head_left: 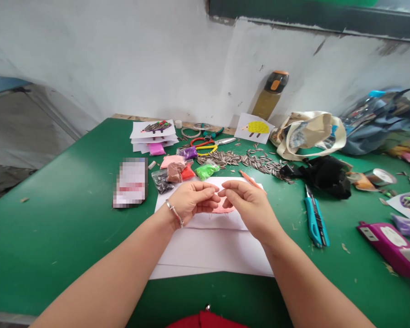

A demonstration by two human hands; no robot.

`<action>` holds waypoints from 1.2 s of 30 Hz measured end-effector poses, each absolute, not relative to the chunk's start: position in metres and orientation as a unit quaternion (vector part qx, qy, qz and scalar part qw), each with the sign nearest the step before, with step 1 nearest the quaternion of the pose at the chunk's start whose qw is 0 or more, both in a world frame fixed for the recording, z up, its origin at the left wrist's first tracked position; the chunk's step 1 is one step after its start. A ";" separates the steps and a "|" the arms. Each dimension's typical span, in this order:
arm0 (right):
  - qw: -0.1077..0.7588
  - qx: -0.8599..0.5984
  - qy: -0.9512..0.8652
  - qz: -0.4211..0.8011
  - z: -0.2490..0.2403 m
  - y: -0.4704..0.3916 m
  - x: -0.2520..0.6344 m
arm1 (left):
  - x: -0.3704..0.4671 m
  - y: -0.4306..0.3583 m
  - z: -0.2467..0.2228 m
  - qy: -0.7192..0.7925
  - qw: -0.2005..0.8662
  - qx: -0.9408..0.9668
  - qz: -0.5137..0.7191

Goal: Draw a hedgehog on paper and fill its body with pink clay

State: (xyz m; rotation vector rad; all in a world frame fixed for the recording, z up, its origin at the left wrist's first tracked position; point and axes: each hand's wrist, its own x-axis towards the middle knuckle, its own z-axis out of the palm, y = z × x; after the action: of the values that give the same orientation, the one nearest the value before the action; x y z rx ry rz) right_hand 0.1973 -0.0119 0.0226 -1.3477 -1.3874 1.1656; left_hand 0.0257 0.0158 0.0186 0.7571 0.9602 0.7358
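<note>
My left hand [198,198] is over white paper [212,250], thumb and index finger pinched together; anything between them is too small to make out. Facing it, my right hand [244,200] has its fingers curled together too, and what they hold, if anything, cannot be made out. A pink clay shape [222,208] lies on the paper behind and below the fingertips, partly hidden by them. An orange pencil [249,178] rests beyond my right hand. Bags of soft clay, among them green [207,170] and black [161,181], lie just past my left hand.
Striped seeds [259,160] are scattered behind the paper, near scissors [208,146]. A teal cutter [316,218] and purple device [389,248] lie right. A blurred-out rectangular item [130,183] lies left. Bottle [270,95], drawing cards [254,128] and cloth bag [309,132] stand or lie toward the wall.
</note>
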 end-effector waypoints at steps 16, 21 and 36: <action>0.391 -0.571 -0.601 0.399 0.030 -0.011 0.199 | 0.025 0.017 0.017 0.439 0.722 0.392 0.363; 0.402 -0.557 -0.590 0.425 0.026 -0.010 0.200 | 0.026 0.016 0.019 0.456 0.733 0.364 0.350; 0.460 -0.555 -0.542 0.433 0.025 -0.008 0.205 | 0.015 0.024 0.022 0.479 0.655 0.424 0.402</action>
State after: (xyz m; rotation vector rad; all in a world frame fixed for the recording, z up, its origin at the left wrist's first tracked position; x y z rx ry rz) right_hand 0.2053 -0.0082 0.0254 -1.3653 -1.3341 1.0661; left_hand 0.0145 0.0241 0.0219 0.9605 1.0867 0.9107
